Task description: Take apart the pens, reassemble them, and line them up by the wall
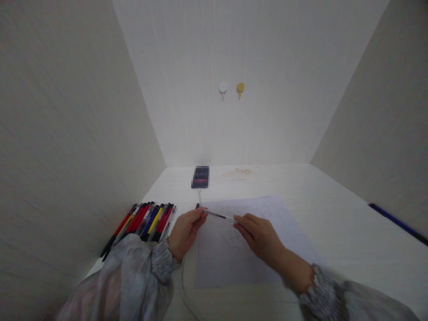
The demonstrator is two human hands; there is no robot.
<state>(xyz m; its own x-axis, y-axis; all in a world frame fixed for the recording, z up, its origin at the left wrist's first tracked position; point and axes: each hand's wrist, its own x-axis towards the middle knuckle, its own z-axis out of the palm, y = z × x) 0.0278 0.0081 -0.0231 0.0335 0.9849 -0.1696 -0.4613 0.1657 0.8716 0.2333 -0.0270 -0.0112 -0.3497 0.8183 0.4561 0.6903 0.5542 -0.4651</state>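
A slim clear pen (217,215) with a dark stretch along its middle is held level between both hands above a written sheet of paper (214,267). My left hand (187,229) pinches its left end between thumb and fingers. A small black tip (197,205) shows just past those fingertips; I cannot tell whether it belongs to the same pen. My right hand (261,236) pinches the other end with thumb and forefinger, hiding that end. Whether the pen is whole or in parts is too small to make out.
Several red, yellow, blue and clear pens (147,218) lie in a row by the left wall. A phone (200,177) with a white cable (182,281) is at the back. A blue strip (397,223) runs along the right edge. Two hooks (240,88) are on the back wall.
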